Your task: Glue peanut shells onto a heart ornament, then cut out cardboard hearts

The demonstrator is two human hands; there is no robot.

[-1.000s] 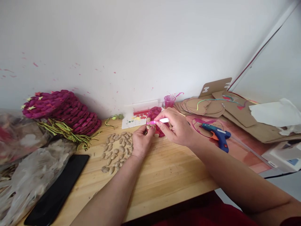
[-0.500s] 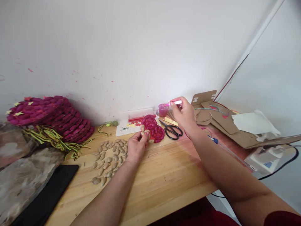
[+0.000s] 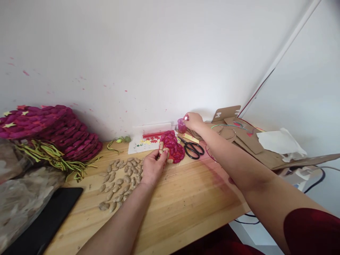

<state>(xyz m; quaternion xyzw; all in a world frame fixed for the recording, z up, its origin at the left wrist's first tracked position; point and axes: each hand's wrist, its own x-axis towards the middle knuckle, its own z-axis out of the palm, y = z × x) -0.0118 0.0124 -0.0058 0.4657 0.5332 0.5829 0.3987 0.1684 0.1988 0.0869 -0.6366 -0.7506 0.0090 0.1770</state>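
Observation:
My left hand [image 3: 153,167] is closed on the edge of a peanut craft piece [image 3: 174,148]. Most of its peanuts are magenta, while those beside my thumb are bare tan. At the back, my right hand [image 3: 195,121] pinches a white-handled paintbrush [image 3: 186,118], held over a small clear cup [image 3: 181,128] with magenta paint. The brush's tip is hidden by the hand and the cup. Black-handled scissors [image 3: 195,150] lie just right of the craft piece. To the left of my left hand, loose unpainted peanuts [image 3: 119,181] are spread on the table.
Stacked magenta peanut discs [image 3: 66,131] with star cutouts stand at the left, yellow-green strings [image 3: 50,156] beside them. Plastic bags [image 3: 26,209] and a black flat object [image 3: 53,216] lie in front. Cardboard pieces [image 3: 247,141] and white tissue [image 3: 276,143] fill the right. A white sheet [image 3: 134,144] holds small stars.
My right hand has moved left and slightly down, bringing the paintbrush to the paint cup. My left hand keeps its hold on the craft piece. The view has shifted slightly.

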